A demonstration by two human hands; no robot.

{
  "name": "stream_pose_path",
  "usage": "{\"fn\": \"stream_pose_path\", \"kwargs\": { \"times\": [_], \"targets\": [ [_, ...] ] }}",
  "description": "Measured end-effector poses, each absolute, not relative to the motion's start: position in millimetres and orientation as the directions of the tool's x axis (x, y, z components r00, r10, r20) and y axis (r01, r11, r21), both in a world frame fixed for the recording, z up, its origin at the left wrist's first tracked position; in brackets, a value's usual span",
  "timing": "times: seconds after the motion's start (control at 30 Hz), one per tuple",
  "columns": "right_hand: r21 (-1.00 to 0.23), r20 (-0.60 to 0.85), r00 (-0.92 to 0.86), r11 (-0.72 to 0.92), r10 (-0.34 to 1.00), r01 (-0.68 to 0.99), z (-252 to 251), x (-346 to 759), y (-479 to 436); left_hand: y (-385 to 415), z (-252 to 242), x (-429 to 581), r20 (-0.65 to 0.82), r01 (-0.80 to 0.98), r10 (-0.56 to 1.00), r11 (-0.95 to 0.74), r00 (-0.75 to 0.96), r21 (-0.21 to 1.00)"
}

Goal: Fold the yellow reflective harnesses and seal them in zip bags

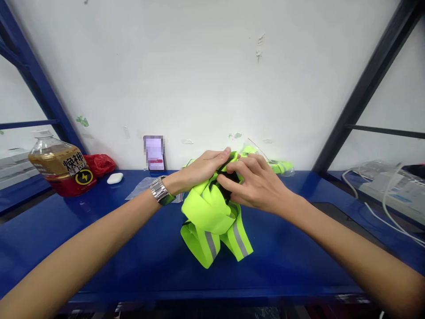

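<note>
A bunched neon-yellow reflective vest (208,208) with grey reflective stripes is held over the middle of the blue table, its loose ends hanging toward the front edge. My left hand (207,166), with a metal watch on the wrist, is closed round the top left of the bundle, thumb up. From the right, my right hand (254,181) pinches black trim on the vest with bent fingers. Part of the bundle is hidden behind both hands. Behind my right hand, more neon-yellow fabric (280,166) lies in clear plastic by the wall.
A big drink bottle (61,164) stands at the left, with a red plastic bag (99,165) behind it. Nearby are a white earbud case (115,178), a phone (154,153) leaning on the wall and a clear bag (139,188). White cables (385,217) and a dark flat panel (345,221) lie right.
</note>
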State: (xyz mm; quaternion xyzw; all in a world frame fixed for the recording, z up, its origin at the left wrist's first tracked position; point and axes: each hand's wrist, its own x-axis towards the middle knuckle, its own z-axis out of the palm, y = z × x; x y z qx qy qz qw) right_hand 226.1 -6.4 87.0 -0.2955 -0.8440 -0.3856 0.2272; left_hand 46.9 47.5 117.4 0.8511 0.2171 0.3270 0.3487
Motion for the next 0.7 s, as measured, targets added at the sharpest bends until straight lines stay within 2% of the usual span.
{"fn": "stream_pose_path", "kwargs": {
  "times": [0.1, 0.2, 0.3, 0.37, 0.43, 0.5, 0.57, 0.63, 0.7],
  "targets": [
    [0.517, 0.578, -0.742, 0.552, 0.338, 0.654, 97.3, 227.3, 4.0, 45.8, 119.7, 50.8, 0.605, 0.267, 0.591, -0.797, 0.533, 0.542],
    [0.419, 0.586, -0.701, 0.587, 0.407, 0.692, 114.8, 233.7, 15.0, 35.1, 118.8, 50.4, 0.833, 0.352, 0.463, -0.866, 0.303, 0.354],
    [0.254, 0.657, -0.595, 0.607, 0.463, 0.753, 136.6, 240.9, 25.2, 20.8, 108.7, 50.7, 0.879, 0.38, 0.413, -0.872, 0.237, 0.307],
    [0.13, 0.713, -0.508, 0.622, 0.483, 0.772, 152.1, 242.2, 29.0, 15.5, 97.6, 53.6, 0.837, 0.375, 0.493, -0.841, 0.237, 0.389],
    [0.005, 0.726, -0.455, 0.658, 0.516, 0.753, 168.1, 239.0, 29.0, 15.9, 85.8, 58.8, 0.731, 0.285, 0.626, -0.778, 0.271, 0.56],
    [-0.119, 0.679, -0.457, 0.7, 0.575, 0.704, 184.2, 232.1, 25.2, 20.4, 75.0, 65.4, 0.576, 0.136, 0.709, -0.671, 0.407, 0.729],
    [-0.234, 0.628, -0.469, 0.726, 0.621, 0.647, 200.0, 224.6, 19.0, 25.7, 65.0, 71.8, 0.429, 0.02, 0.702, -0.533, 0.569, 0.846],
    [-0.316, 0.595, -0.473, 0.73, 0.65, 0.605, 215.2, 220.4, 12.7, 30.0, 54.9, 76.3, 0.332, 0.009, 0.662, -0.456, 0.672, 0.89],
    [-0.351, 0.54, -0.492, 0.714, 0.683, 0.606, 229.2, 221.6, 8.5, 34.0, 45.0, 77.8, 0.266, 0.087, 0.632, -0.47, 0.728, 0.879]
  ]
}}
